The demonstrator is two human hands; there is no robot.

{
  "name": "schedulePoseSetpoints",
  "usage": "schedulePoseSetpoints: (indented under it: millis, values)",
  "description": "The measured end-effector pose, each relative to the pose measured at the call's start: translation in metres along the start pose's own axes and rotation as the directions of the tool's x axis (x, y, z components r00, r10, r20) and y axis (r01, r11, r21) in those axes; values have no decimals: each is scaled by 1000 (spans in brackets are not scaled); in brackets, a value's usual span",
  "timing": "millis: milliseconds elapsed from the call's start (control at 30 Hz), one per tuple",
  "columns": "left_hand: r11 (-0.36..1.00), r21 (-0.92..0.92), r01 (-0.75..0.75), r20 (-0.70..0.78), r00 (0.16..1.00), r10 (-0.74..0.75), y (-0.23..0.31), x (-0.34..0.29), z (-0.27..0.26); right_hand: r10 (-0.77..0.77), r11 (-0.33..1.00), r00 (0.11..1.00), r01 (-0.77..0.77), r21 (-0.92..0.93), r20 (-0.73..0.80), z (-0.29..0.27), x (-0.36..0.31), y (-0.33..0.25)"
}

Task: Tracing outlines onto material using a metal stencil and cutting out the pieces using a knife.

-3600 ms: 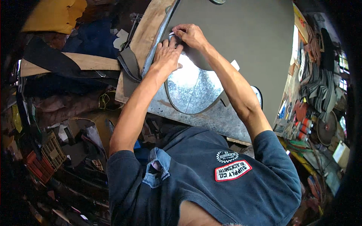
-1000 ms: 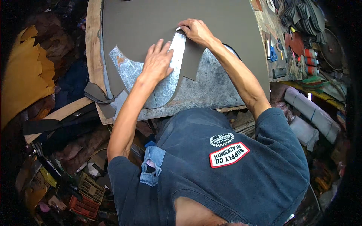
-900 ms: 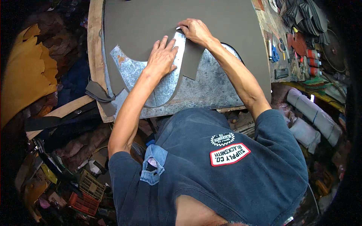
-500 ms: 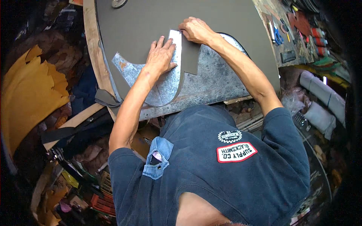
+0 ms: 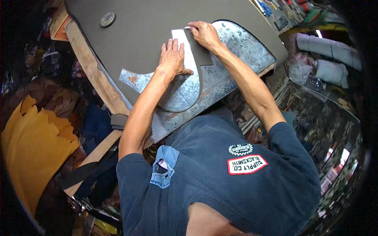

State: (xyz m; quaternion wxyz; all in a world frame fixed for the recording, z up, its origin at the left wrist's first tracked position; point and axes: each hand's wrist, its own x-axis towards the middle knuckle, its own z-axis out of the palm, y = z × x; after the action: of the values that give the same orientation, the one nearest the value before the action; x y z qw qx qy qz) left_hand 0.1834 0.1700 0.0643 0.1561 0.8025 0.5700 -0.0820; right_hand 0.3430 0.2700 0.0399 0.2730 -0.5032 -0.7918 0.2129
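Note:
A curved, hook-shaped metal template (image 5: pixel 191 85) lies flat on a large dark grey-brown sheet (image 5: pixel 145 23). My left hand (image 5: pixel 172 59) is spread over the template, fingers toward its straight upper end and thumb across its face. Close to the top of that straight end, my right hand (image 5: pixel 204 34) is closed in a pinch. A small, thin white piece (image 5: pixel 187 27) sticks out of its fingertips toward the template's corner; its kind cannot be made out. Along the template's outer curve the sheet has a cut edge, with a stepped corner right of it.
Bare mottled metal tabletop (image 5: pixel 240 41) shows right of the sheet's cut edge. A round metal-rimmed disc (image 5: pixel 107 19) rests on the sheet at far left. Wooden boards (image 5: pixel 92 65) edge the table's left side. Yellow hide (image 5: pixel 35 145) hangs at left; wrapped rolls (image 5: pixel 328 47) lie at right.
The view has turned, so the table appears tilted and the disc shows more fully. My right hand remains near the template's top, where the white piece now shows. My left hand still presses the template.

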Motion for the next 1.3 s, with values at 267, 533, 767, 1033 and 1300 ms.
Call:
schedulePoseSetpoints:
  millis: [267,533,767,1033,1300]
  values:
    - [999,23,-36,43,998,35,0,11,2,-107,977,993,96,-189,-50,9,-9,-16]
    - [1000,12,-2,79,997,1,-5,12,3,25,953,976,43,-299,218,-9,-97,-43]
    - [999,36,6,57,998,-8,-2,9,-3,94,983,993,-82,-165,68,-22,-244,-122]
    - [1000,14,-1,-44,999,1,-5,3,13,86,963,956,-152,222,281,-22,-259,-179]
    - [837,-308,-453,-611,768,191,45,-64,64,410,710,870,-493,503,274,-39,-312,-146]
